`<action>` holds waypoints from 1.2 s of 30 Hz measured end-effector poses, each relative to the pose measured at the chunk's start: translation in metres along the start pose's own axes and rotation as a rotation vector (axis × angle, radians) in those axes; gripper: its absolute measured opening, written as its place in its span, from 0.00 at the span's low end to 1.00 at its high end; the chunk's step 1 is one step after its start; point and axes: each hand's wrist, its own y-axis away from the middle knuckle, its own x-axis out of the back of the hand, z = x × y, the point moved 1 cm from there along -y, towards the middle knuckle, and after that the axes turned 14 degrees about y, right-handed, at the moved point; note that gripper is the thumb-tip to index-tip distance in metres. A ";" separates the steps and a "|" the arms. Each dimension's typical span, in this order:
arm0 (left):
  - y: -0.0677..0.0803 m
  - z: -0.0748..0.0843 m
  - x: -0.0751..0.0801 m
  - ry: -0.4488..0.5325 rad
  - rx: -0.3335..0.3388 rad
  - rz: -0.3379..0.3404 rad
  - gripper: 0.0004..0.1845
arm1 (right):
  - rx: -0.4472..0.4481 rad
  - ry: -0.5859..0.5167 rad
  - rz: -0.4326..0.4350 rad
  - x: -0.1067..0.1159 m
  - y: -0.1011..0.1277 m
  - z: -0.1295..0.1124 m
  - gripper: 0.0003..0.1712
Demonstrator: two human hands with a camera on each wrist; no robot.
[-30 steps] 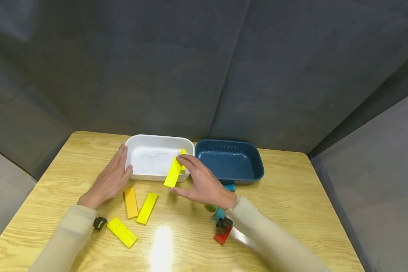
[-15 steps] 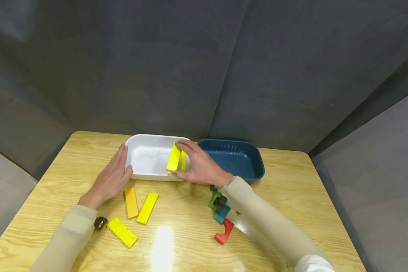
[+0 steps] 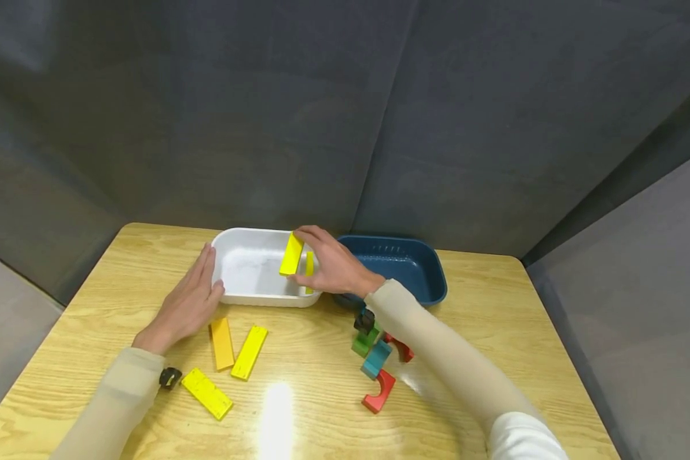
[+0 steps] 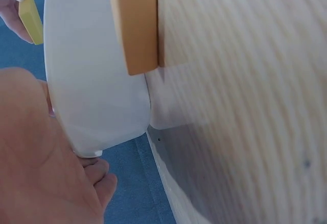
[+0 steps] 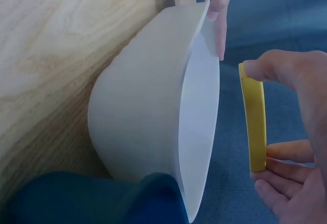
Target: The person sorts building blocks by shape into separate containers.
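Observation:
Above the right half of the white tub point(image 3: 247, 299), my right hand point(image 3: 333, 265) pinches a yellow block point(image 3: 291, 254) by its ends, between thumb and fingers. The right wrist view shows this yellow block point(image 5: 254, 119) held apart from the tub's rim. Another yellow block point(image 3: 310, 271) stands narrow side up inside the tub near its right end. My left hand point(image 3: 186, 300) rests with straight fingers against the tub's left end. In the left wrist view, the left palm point(image 4: 46, 152) lies along the tub's rim, and an orange block point(image 4: 137, 27) appears beside the tub.
A dark blue tub point(image 3: 437, 294) adjoins the white one on the right. In front of the left hand lie an orange block point(image 3: 222, 344) and two yellow blocks point(image 3: 250, 352). Green, blue and red arch blocks point(image 3: 381, 391) lie near the right forearm. Dark cloth rises behind the table.
My right hand has carried the yellow block away from me, from the white tub's front rim to above its inside. The left hand has stayed at the tub's left end.

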 end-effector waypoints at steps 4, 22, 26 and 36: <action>-0.001 0.000 0.000 0.000 -0.006 0.002 0.40 | 0.002 -0.011 -0.012 -0.003 -0.006 0.002 0.51; -0.002 0.000 0.000 -0.005 -0.011 0.002 0.40 | 0.015 -0.017 -0.088 -0.022 -0.023 0.005 0.52; -0.001 0.000 0.000 -0.005 -0.004 0.000 0.40 | 0.019 -0.015 -0.095 -0.026 -0.024 0.004 0.52; -0.002 0.002 0.002 -0.006 0.002 -0.003 0.39 | 0.015 0.024 -0.102 -0.036 -0.027 0.004 0.52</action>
